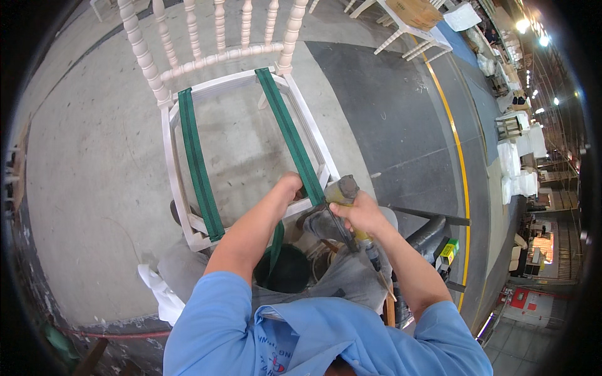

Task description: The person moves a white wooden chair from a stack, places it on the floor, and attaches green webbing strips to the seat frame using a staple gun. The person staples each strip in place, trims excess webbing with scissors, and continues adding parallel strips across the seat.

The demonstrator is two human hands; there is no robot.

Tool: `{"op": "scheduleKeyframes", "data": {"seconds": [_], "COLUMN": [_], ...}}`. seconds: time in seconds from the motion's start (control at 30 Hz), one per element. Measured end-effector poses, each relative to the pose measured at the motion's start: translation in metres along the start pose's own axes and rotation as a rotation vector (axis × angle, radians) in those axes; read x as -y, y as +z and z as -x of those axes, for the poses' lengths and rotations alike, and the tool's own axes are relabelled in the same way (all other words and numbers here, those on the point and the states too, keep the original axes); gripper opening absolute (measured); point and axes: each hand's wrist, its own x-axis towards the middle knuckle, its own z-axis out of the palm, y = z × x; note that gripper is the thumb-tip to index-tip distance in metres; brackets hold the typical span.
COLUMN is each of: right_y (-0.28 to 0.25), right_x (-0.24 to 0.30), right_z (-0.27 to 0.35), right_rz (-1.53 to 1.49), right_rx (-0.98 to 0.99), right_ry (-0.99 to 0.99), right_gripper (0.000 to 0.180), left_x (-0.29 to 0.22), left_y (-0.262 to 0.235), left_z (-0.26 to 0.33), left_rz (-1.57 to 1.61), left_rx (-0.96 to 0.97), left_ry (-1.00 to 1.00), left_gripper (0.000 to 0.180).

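A white wooden chair frame [172, 169] lies in front of me, its pale turned-spindle back [216, 61] at the far end. Two green webbing straps run lengthwise over the seat opening: a left strap [199, 172] and a right strap [285, 122]. My right hand [364, 214] grips a yellow-and-grey staple gun [342, 189] at the near right corner, close to the right strap's near end. My left hand [290, 187] is curled inside the near rail, beside the right strap; its fingertips are hidden. A loose green webbing tail [276, 243] hangs below the near rail.
A dark round container [285, 268] stands between my legs. To the right are a black padded bar [427, 237] and a small yellow-green box [448, 250]. A cardboard box [414, 12] rests on white furniture at the far right. A yellow line [454, 135] crosses the floor.
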Motion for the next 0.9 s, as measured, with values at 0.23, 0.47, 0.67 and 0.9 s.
{"op": "scheduleKeyframes", "data": {"seconds": [0.23, 0.47, 0.67, 0.9], "right_y": [0.013, 0.02, 0.014, -0.041], "right_x": [0.009, -0.002, 0.005, -0.016], "right_z": [0.001, 0.006, 0.016, 0.055], "right_rz": [0.003, -0.051, -0.114, -0.296], "right_rx": [0.06, 0.037, 0.022, -0.082], "right_ry": [-0.071, -0.039, -0.057, -0.177], "right_gripper": [0.037, 0.037, 0.033, 0.026], "left_x": [0.001, 0.006, 0.003, 0.0], "left_y": [-0.014, -0.002, -0.005, -0.02], "left_z": [-0.011, -0.004, -0.004, 0.048], "left_rz": [0.03, -0.056, -0.146, -0.919], "left_rx": [0.006, 0.024, 0.049, -0.413], "left_ry": [0.025, -0.016, -0.019, 0.424], "left_gripper": [0.018, 0.023, 0.019, 0.023]}}
